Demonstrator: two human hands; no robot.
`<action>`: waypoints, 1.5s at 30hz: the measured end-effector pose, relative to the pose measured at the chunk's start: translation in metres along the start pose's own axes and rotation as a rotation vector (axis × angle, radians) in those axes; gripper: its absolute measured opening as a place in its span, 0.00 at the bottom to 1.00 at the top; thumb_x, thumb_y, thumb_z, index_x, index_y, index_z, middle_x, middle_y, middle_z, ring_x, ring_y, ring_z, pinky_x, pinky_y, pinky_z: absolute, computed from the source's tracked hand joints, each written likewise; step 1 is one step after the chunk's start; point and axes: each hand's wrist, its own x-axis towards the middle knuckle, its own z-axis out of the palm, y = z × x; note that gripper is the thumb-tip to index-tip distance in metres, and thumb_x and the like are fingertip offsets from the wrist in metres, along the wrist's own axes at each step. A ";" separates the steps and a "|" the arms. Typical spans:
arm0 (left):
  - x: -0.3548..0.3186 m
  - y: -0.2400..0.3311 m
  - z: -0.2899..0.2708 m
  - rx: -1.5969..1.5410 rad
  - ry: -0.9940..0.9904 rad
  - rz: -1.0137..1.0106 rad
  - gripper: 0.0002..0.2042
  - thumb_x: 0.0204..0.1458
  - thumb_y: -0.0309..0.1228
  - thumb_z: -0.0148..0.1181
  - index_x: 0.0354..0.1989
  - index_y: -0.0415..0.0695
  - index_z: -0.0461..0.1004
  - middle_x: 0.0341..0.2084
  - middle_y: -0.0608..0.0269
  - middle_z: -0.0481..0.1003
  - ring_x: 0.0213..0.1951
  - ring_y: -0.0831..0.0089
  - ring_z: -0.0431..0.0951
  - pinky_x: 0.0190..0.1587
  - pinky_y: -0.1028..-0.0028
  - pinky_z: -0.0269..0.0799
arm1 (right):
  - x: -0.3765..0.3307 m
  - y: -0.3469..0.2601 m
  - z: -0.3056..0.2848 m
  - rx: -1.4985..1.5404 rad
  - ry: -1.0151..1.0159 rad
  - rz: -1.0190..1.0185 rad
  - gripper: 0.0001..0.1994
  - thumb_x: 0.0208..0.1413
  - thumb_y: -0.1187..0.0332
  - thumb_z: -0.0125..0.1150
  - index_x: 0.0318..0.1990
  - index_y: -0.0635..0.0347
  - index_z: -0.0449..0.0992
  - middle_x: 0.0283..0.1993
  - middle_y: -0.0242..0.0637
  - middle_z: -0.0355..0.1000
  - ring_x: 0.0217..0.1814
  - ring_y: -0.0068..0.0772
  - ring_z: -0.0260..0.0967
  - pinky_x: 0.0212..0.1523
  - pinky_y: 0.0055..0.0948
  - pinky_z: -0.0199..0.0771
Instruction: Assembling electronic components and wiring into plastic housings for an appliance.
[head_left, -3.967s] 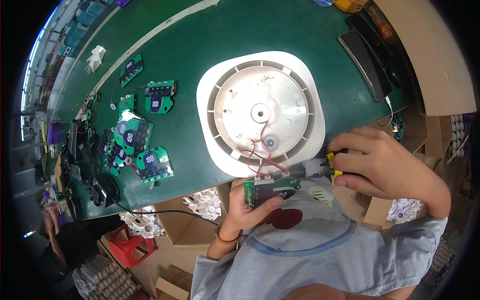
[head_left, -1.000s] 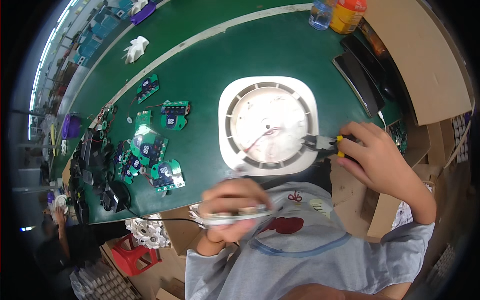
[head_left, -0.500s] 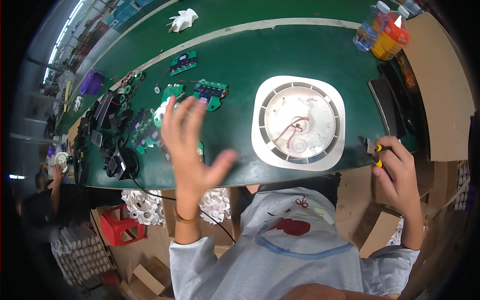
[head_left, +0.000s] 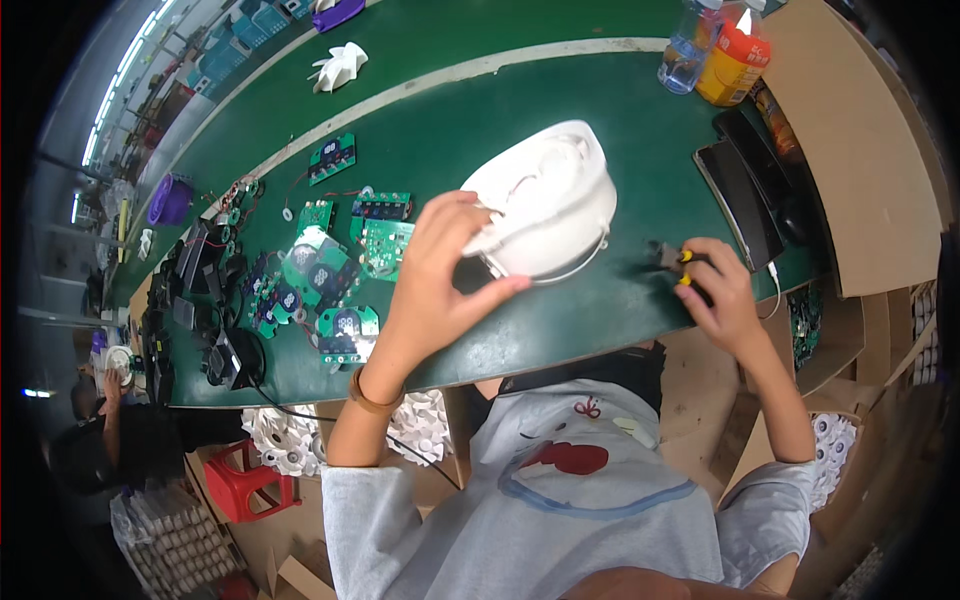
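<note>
A white round-cornered plastic housing (head_left: 550,215) is tipped up on its edge over the green workbench. My left hand (head_left: 440,265) is closed on its left rim, thumb below and fingers on top. Part of a red wire shows inside it. To the right, my right hand (head_left: 718,290) holds small cutting pliers (head_left: 664,256) by their black-and-yellow handles, jaws pointing left and apart from the housing. Left of the housing lie several green circuit boards (head_left: 322,270), some with dark displays and thin wires.
Black power adapters (head_left: 235,355) with cables crowd the bench's left end. A white fan wheel (head_left: 341,67) lies beyond the pale strip. Bottles (head_left: 735,60), a phone (head_left: 738,200) and a cardboard box (head_left: 850,130) stand or lie at the right. Another person's hand (head_left: 112,385) is far left.
My left hand has gone from above the circuit boards to the housing and gripped it. The housing, flat before, is now tipped up. My right hand keeps the pliers.
</note>
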 end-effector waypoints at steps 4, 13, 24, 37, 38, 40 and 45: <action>-0.001 0.019 0.005 0.246 -0.100 0.062 0.27 0.30 0.36 0.73 0.42 0.41 0.72 0.41 0.55 0.70 0.53 0.51 0.67 0.54 0.55 0.62 | -0.001 0.002 0.012 -0.223 0.025 -0.178 0.11 0.39 0.70 0.67 0.29 0.63 0.73 0.45 0.45 0.68 0.46 0.47 0.67 0.47 0.42 0.65; 0.061 -0.030 0.046 0.646 0.058 0.116 0.33 0.31 0.38 0.72 0.50 0.44 0.66 0.47 0.49 0.67 0.56 0.55 0.64 0.48 0.59 0.61 | -0.005 -0.003 0.018 -0.255 0.085 -0.054 0.10 0.40 0.71 0.67 0.30 0.64 0.74 0.45 0.44 0.68 0.48 0.49 0.65 0.49 0.43 0.61; 0.160 -0.163 0.018 0.667 -0.083 -0.534 0.37 0.42 0.51 0.64 0.58 0.43 0.62 0.57 0.46 0.63 0.61 0.51 0.61 0.54 0.50 0.65 | -0.002 0.002 0.021 -0.300 0.115 -0.081 0.10 0.41 0.69 0.67 0.31 0.62 0.74 0.45 0.42 0.68 0.47 0.46 0.64 0.48 0.42 0.62; 0.147 -0.335 -0.056 0.542 0.075 -0.780 0.38 0.38 0.49 0.69 0.62 0.69 0.60 0.67 0.60 0.49 0.64 0.53 0.57 0.58 0.40 0.54 | 0.001 -0.010 0.020 -0.297 0.107 -0.038 0.11 0.39 0.72 0.66 0.30 0.65 0.72 0.44 0.46 0.67 0.46 0.51 0.64 0.48 0.44 0.62; 0.158 -0.321 -0.034 0.522 0.070 -0.840 0.37 0.37 0.48 0.69 0.61 0.69 0.62 0.67 0.63 0.51 0.63 0.53 0.58 0.57 0.39 0.53 | -0.002 -0.008 0.019 -0.311 0.097 -0.015 0.11 0.39 0.72 0.66 0.30 0.65 0.72 0.44 0.46 0.67 0.46 0.51 0.64 0.48 0.44 0.62; 0.167 -0.305 -0.024 0.596 0.097 -0.751 0.24 0.39 0.42 0.68 0.48 0.60 0.71 0.54 0.62 0.63 0.55 0.57 0.67 0.51 0.43 0.61 | -0.005 -0.004 0.020 -0.323 0.112 -0.004 0.10 0.38 0.70 0.68 0.29 0.64 0.74 0.44 0.45 0.68 0.46 0.49 0.64 0.48 0.45 0.61; 0.166 -0.309 -0.046 0.670 0.210 -0.494 0.13 0.39 0.37 0.67 0.31 0.45 0.74 0.39 0.51 0.71 0.39 0.51 0.75 0.41 0.57 0.72 | -0.003 -0.008 0.019 -0.293 0.125 -0.016 0.11 0.37 0.70 0.68 0.28 0.64 0.73 0.43 0.45 0.68 0.45 0.50 0.64 0.47 0.46 0.61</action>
